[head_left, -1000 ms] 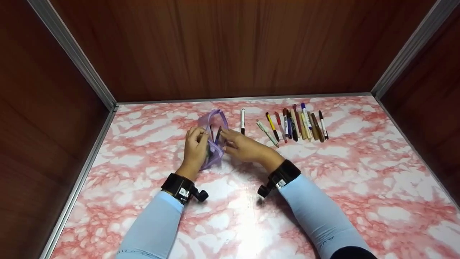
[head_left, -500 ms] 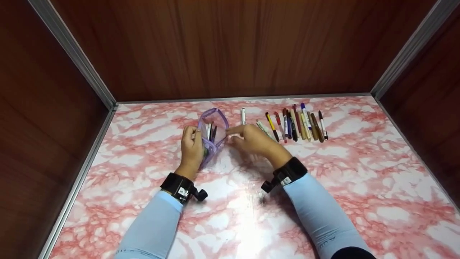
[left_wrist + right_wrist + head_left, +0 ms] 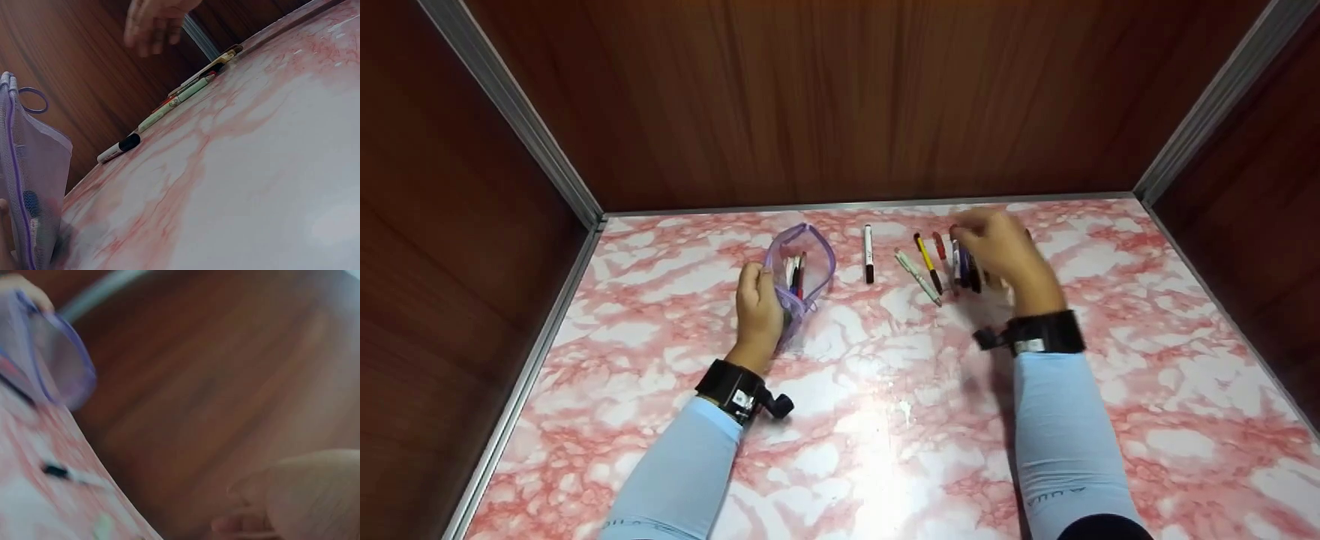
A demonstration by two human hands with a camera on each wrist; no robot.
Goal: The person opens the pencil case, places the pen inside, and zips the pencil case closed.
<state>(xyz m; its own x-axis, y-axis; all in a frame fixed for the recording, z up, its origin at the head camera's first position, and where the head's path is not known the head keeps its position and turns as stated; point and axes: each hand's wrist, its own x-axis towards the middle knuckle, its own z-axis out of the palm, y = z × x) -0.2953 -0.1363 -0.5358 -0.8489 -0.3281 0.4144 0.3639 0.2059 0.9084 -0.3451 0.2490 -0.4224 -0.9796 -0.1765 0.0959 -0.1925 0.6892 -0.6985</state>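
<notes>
My left hand grips the near-left side of a purple mesh zip pouch, whose mouth gapes upward. Several pens stand inside it. In the left wrist view the pouch is at the left edge, its contents dim through the mesh. Blurred by motion, my right hand hovers over a row of pens and markers at the back right and hides part of it. Nothing shows between its loosely bent fingers. The right wrist view shows that hand above the table.
Between pouch and row lie a white marker with a black cap, a pale green pen, a yellow-and-black pen and a red-capped pen. Brown wood-grain panels wall the marbled table at back and sides.
My right hand has left the pouch and swung right to above the pen row. The pens inside have shifted and the pouch mouth stands wider. My left hand has barely moved.
</notes>
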